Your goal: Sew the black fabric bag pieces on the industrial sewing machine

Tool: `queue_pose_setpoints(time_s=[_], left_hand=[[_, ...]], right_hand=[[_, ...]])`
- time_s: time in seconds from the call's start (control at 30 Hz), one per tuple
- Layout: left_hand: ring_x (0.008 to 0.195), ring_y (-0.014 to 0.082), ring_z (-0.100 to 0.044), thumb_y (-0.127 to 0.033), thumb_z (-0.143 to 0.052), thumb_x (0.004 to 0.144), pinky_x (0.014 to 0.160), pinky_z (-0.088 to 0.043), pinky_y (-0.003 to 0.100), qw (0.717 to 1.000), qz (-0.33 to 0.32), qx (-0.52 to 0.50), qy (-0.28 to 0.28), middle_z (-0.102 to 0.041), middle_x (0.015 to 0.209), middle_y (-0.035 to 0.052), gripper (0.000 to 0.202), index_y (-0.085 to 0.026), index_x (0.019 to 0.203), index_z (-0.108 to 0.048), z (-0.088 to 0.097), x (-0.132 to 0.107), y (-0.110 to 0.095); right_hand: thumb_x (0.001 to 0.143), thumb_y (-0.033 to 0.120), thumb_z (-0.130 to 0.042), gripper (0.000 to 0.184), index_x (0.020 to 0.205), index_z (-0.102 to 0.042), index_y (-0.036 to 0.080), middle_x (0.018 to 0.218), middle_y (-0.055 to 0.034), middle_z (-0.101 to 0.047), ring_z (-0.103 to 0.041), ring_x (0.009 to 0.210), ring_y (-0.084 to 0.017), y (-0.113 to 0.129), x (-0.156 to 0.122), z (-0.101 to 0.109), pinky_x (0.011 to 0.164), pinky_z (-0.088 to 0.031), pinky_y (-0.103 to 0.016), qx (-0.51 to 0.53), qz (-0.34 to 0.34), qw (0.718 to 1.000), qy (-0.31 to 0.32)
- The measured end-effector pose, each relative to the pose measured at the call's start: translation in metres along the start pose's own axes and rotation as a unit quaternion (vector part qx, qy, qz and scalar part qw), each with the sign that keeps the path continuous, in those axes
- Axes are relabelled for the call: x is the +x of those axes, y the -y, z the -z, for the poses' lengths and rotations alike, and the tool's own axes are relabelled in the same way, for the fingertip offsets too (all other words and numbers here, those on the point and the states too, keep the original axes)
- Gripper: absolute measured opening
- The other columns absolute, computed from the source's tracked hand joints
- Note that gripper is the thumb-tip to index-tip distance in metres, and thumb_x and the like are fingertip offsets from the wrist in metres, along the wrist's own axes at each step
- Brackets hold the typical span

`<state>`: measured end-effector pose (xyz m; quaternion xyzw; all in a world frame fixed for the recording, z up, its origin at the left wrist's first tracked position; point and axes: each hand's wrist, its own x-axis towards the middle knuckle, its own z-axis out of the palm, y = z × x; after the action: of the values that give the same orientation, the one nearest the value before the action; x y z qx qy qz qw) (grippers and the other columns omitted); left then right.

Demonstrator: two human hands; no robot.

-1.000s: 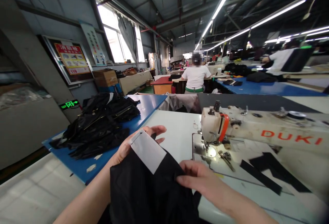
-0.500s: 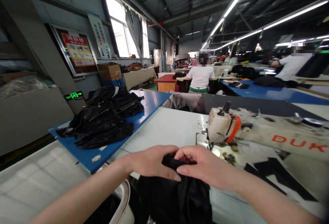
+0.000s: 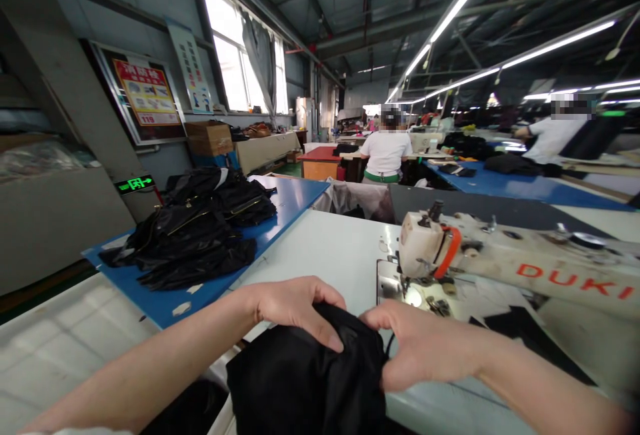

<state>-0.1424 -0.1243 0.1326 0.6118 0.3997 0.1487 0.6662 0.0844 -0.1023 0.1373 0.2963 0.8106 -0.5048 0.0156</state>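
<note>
A folded, bunched piece of black cloth [image 3: 300, 382] hangs in front of me at the near edge of the pale sewing table. My left hand [image 3: 300, 312] grips its top edge, thumb on the near side and fingers behind. At the cloth's right side is my right hand [image 3: 415, 342], its thumb and fingertips around that edge with a small gap showing between them. To the right of the cloth stands a sewing machine [image 3: 520, 255] with an orange part on its head and its lamp lit.
A blue table [image 3: 295, 195] on the left bears a pile of black zippered garments [image 3: 200, 222]. Dark cloth pieces [image 3: 530, 332] lie beside the machine. Below my left arm is a white bin rim [image 3: 223, 418]. Farther off, a person in white [image 3: 387, 152] sits facing away.
The cloth has turned and spread to the left. My right hand has moved from the top of the cloth, close by my left hand, down to its right edge.
</note>
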Motion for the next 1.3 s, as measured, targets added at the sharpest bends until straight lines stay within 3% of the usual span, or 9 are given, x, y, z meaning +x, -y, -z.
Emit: queue_pose_setpoints(time_s=[0.2,0.4,0.6,0.67,0.8,0.87,0.93,1.1,1.3], left_hand=[[0.062,0.009,-0.062,-0.022,-0.087,0.047,0.066,-0.052,0.018,0.988,0.044,-0.12,0.085,-0.069,0.073,-0.0048,0.037,-0.015,0.078,-0.068,-0.008,0.007,0.017],[0.059,0.0096,-0.063,-0.011,-0.083,0.042,0.063,-0.054,0.018,0.984,0.088,-0.149,0.034,-0.071,0.073,-0.003,0.034,-0.014,0.074,-0.072,-0.021,0.007,0.023],[0.061,0.0111,-0.064,-0.012,-0.079,0.05,0.065,-0.054,0.02,0.987,0.03,-0.155,-0.016,-0.072,0.073,-0.0007,0.026,-0.014,0.076,-0.073,-0.001,0.004,0.026],[0.062,0.012,-0.064,-0.013,-0.078,0.052,0.067,-0.053,0.022,0.989,0.017,-0.143,-0.033,-0.072,0.074,0.0001,0.026,-0.014,0.078,-0.073,0.009,0.003,0.026],[0.068,0.0148,-0.064,-0.019,-0.076,0.057,0.07,-0.052,0.025,0.997,-0.003,-0.045,-0.064,-0.07,0.076,-0.0002,0.026,-0.014,0.082,-0.071,0.024,0.001,0.007],[0.073,0.0172,-0.064,-0.022,-0.072,0.063,0.07,-0.051,0.026,0.991,-0.036,0.092,-0.087,-0.069,0.078,-0.0005,0.025,-0.015,0.087,-0.069,0.027,0.002,-0.013],[0.078,0.0202,-0.063,-0.022,-0.064,0.071,0.071,-0.049,0.028,0.939,-0.083,0.298,-0.153,-0.069,0.081,0.0006,0.019,-0.015,0.088,-0.068,0.026,0.008,-0.034],[0.086,0.0249,-0.063,-0.013,-0.05,0.079,0.072,-0.047,0.033,0.69,-0.095,0.652,-0.3,-0.068,0.092,0.0058,0.029,-0.022,0.105,-0.063,0.027,0.042,-0.032],[0.08,0.0232,-0.062,-0.015,-0.052,0.085,0.065,-0.047,0.031,0.654,-0.056,0.721,-0.221,-0.067,0.084,0.0064,0.023,-0.017,0.107,-0.059,0.03,0.087,0.072]], right_hand=[[0.063,0.01,-0.052,0.007,0.062,-0.05,0.017,0.063,0.0064,-0.042,-0.042,0.063,-0.01,0.002,0.003,-0.006,0.063,-0.039,-0.021,-0.03,0.07,0.997,0.016],[0.055,-0.004,-0.041,0.033,0.07,-0.056,0.021,0.066,0.0046,-0.055,-0.054,0.072,-0.014,0.0,0.012,-0.001,0.104,-0.021,-0.046,-0.261,0.132,0.939,-0.182],[0.074,0.005,-0.044,0.039,0.108,-0.054,0.023,0.113,-0.006,-0.057,-0.051,0.107,-0.021,0.007,-0.001,-0.013,0.096,-0.037,-0.039,-0.239,0.169,0.86,-0.417],[0.08,0.01,-0.044,0.026,0.099,-0.056,0.024,0.102,-0.0033,-0.06,-0.057,0.095,-0.018,0.009,-0.013,-0.03,0.084,-0.045,-0.031,-0.191,0.151,0.892,-0.38],[0.069,0.012,-0.06,0.03,0.097,-0.062,0.023,0.09,-0.0006,-0.067,-0.063,0.081,-0.018,-0.001,-0.011,-0.062,0.071,-0.048,-0.025,-0.139,0.086,0.982,-0.098],[0.071,0.016,-0.059,0.049,0.119,-0.055,0.022,0.111,-0.0076,-0.064,-0.06,0.1,-0.024,-0.01,0.014,-0.063,0.086,-0.045,-0.035,-0.167,0.073,0.97,-0.164],[0.076,0.026,-0.059,0.058,0.131,-0.044,0.016,0.127,-0.014,-0.054,-0.05,0.115,-0.029,-0.018,0.05,-0.052,0.096,-0.039,-0.042,-0.207,0.103,0.94,-0.249],[0.08,0.034,-0.057,0.056,0.128,-0.047,0.007,0.134,-0.0198,-0.047,-0.036,0.126,-0.032,-0.035,0.129,-0.024,0.105,-0.025,-0.047,-0.306,0.08,0.897,-0.308],[0.076,0.022,-0.061,0.021,0.095,-0.066,0.016,0.104,-0.0104,-0.066,-0.057,0.101,-0.026,-0.076,0.102,-0.045,0.088,-0.042,-0.037,-0.293,0.066,0.926,-0.228]])
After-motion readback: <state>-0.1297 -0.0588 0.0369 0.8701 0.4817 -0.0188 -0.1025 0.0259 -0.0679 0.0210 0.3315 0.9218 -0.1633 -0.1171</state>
